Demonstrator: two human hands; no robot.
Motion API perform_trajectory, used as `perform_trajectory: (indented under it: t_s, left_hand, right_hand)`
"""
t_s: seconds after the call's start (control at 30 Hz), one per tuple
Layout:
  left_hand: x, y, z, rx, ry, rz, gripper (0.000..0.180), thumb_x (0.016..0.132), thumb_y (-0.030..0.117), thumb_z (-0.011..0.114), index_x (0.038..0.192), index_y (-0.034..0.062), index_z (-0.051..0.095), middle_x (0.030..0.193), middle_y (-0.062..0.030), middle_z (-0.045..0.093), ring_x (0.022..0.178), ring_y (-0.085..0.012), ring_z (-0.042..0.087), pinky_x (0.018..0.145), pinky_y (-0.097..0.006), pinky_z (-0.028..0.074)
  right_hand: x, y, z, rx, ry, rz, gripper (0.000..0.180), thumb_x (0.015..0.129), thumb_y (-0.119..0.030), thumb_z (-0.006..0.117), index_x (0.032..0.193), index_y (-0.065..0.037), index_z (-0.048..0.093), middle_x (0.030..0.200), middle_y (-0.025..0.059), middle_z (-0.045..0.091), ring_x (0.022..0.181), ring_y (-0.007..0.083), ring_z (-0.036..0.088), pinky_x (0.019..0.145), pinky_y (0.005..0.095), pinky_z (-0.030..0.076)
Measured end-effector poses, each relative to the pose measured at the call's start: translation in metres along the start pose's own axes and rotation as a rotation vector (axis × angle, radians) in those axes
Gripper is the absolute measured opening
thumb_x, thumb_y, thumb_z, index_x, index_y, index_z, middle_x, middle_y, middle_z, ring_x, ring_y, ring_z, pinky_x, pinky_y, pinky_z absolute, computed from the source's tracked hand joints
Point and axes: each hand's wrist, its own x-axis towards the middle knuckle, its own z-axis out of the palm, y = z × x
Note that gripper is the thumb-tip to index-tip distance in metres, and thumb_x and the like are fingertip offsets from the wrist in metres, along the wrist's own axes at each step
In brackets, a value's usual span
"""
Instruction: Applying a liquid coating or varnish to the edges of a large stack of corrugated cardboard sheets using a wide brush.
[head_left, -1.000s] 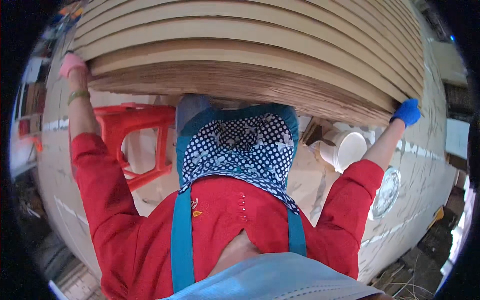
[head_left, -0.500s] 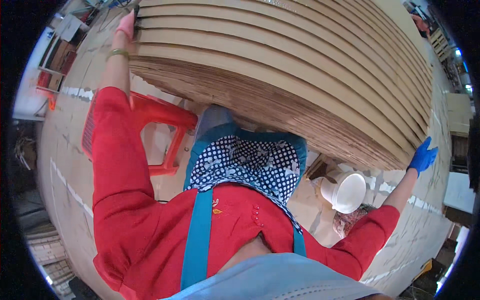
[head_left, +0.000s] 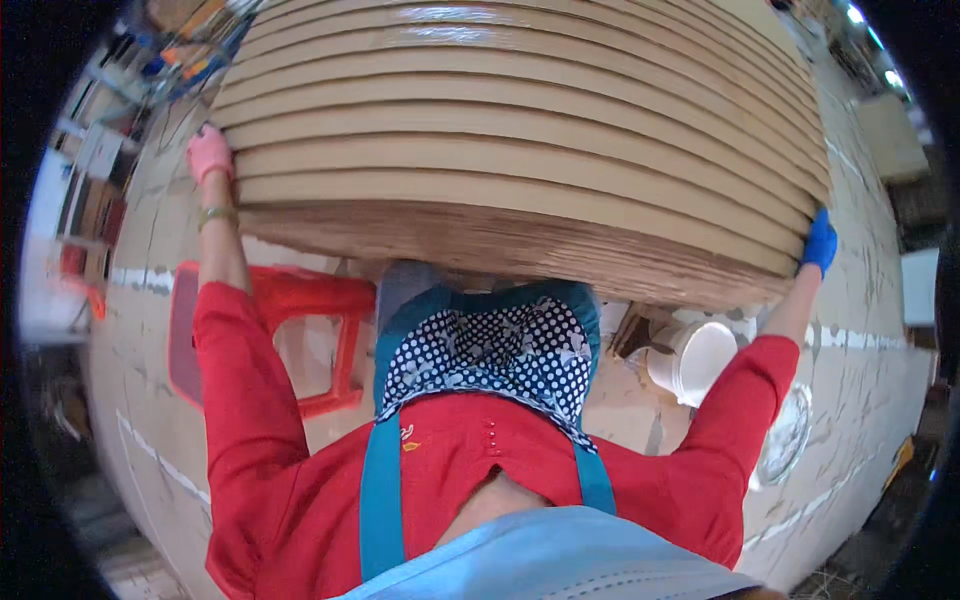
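In front of me lies a large stack of thin tan boards (head_left: 500, 150), fanned so that each front edge shows as a step behind the one before. My left hand (head_left: 210, 153), in a pink glove, is closed at the left edge of the stack, its fingers partly hidden. At the right edge, my right hand (head_left: 820, 243) in a blue glove grips a front corner, fingertips hidden against the boards. My arms are spread wide across the stack's width. The stack's layered brown front side (head_left: 480, 245) faces my polka-dot apron (head_left: 490, 345).
A red plastic stool (head_left: 330, 295) stands below my left forearm. Under the stack's right side is a white bucket (head_left: 695, 362), with a clear, shiny wrapped thing (head_left: 785, 435) close by. Shelves and clutter (head_left: 95, 170) line the far left.
My left hand has come nearer along the left edge, while my right hand has moved slightly farther away. The stack now appears more level across the view, as the view has turned.
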Motion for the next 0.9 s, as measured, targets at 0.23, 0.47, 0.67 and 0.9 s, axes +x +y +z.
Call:
perform_trajectory:
  t_s: [0.23, 0.47, 0.67, 0.9]
  left_hand:
    - [0.008, -0.003, -0.001, -0.157, -0.024, -0.066, 0.046, 0.073, 0.032, 0.036, 0.089, -0.0067, 0.056, 0.096, -0.0242, 0.052, 0.089, -0.0367, 0.050, 0.076, -0.041, 0.038]
    - [0.006, 0.003, -0.005, 0.091, 0.013, -0.070, 0.050, 0.071, 0.034, 0.035, 0.090, -0.0063, 0.056, 0.097, -0.0234, 0.052, 0.092, -0.0351, 0.050, 0.080, -0.039, 0.037]
    - [0.009, 0.024, -0.021, 0.045, -0.006, -0.025, 0.052, 0.072, 0.037, 0.034, 0.094, -0.0059, 0.055, 0.100, -0.0222, 0.051, 0.095, -0.0342, 0.049, 0.081, -0.039, 0.036]
    - [0.141, -0.019, 0.028, -0.026, -0.007, 0.165, 0.062, 0.075, 0.048, 0.035, 0.101, -0.0056, 0.050, 0.105, -0.0200, 0.050, 0.097, -0.0334, 0.048, 0.082, -0.037, 0.036]
  right_hand:
    - [-0.007, 0.000, -0.004, -0.266, 0.202, 0.015, 0.059, 0.074, -0.054, 0.038, 0.083, 0.000, 0.060, 0.085, 0.0237, 0.055, 0.082, 0.0361, 0.053, 0.072, 0.0410, 0.041]
    - [-0.003, 0.000, -0.001, -0.185, 0.122, 0.157, 0.057, 0.074, -0.052, 0.038, 0.087, 0.000, 0.059, 0.090, 0.0225, 0.054, 0.086, 0.0341, 0.052, 0.076, 0.0400, 0.040]
    - [-0.006, -0.015, 0.004, -0.217, 0.125, 0.130, 0.056, 0.075, -0.050, 0.037, 0.086, 0.000, 0.059, 0.089, 0.0240, 0.054, 0.088, 0.0348, 0.052, 0.077, 0.0402, 0.039]
    - [0.041, -0.028, -0.015, -0.186, 0.104, 0.185, 0.056, 0.076, -0.049, 0.035, 0.086, 0.000, 0.058, 0.090, 0.0244, 0.054, 0.092, 0.0349, 0.050, 0.080, 0.0398, 0.038]
